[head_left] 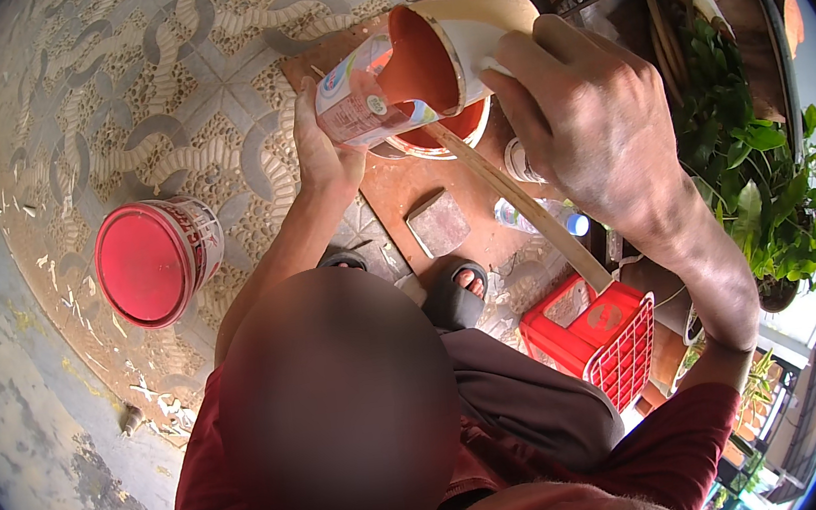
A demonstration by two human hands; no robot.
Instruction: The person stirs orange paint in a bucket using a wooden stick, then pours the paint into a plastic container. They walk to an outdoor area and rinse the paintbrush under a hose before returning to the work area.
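Right grip (603,112) on tilted bucket (481,30), left grip (327,158) perhaps around clear container (353,98)

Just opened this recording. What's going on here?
A person's right hand grips a pale pail, tipped on its side, with thick red liquid that looks like paint inside. The left hand holds a clear plastic container at the pail's mouth. An open bucket sits below, with a long wooden stick slanting across the view nearby. A bucket with a red lid stands off to the left.
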